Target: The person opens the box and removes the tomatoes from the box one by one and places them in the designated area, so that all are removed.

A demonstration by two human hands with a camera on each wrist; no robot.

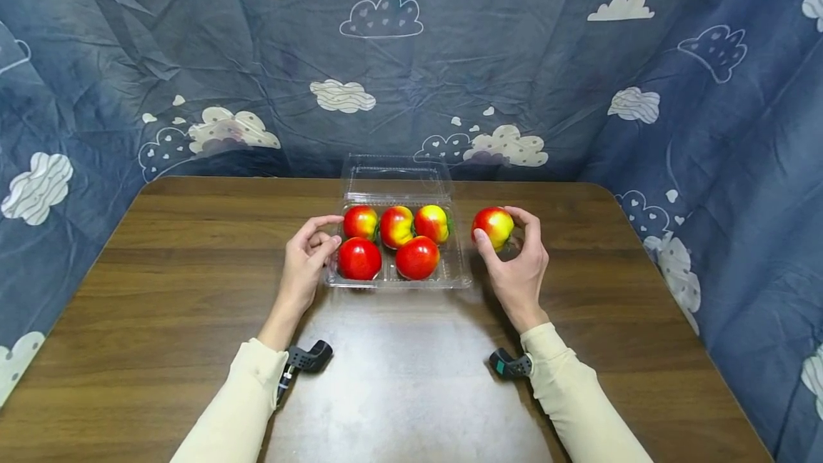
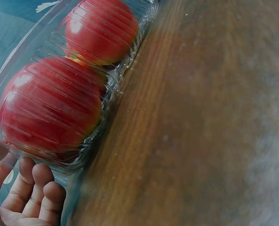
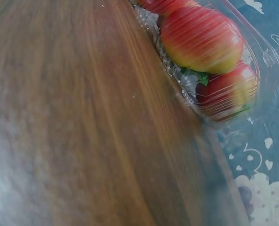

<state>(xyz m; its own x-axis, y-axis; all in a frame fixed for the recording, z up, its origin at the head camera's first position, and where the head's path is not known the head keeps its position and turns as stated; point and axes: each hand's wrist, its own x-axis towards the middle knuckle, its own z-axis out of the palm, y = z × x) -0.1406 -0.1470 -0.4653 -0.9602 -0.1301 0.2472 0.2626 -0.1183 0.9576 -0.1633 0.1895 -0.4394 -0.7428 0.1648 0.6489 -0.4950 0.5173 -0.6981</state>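
Note:
A clear plastic clamshell container (image 1: 458,279) sits mid-table with its lid (image 1: 395,177) folded back. Five red-yellow fruits (image 1: 396,226) fill it: three in the back row, two in front. Its front right pocket holds nothing. My left hand (image 1: 329,231) grips the container's left wall, thumb and index finger curled on the rim. In the left wrist view my fingers (image 2: 33,188) curl under the container (image 2: 115,89) beside a red fruit (image 2: 50,108). My right hand (image 1: 500,234) holds a sixth fruit (image 1: 494,224) just right of the container, a little above the table.
The brown wooden table (image 1: 193,270) has rounded far corners. A blue cloth with cloud prints (image 1: 398,56) hangs close behind and on both sides. Black wrist cameras (image 1: 308,357) sit at my cream sleeves.

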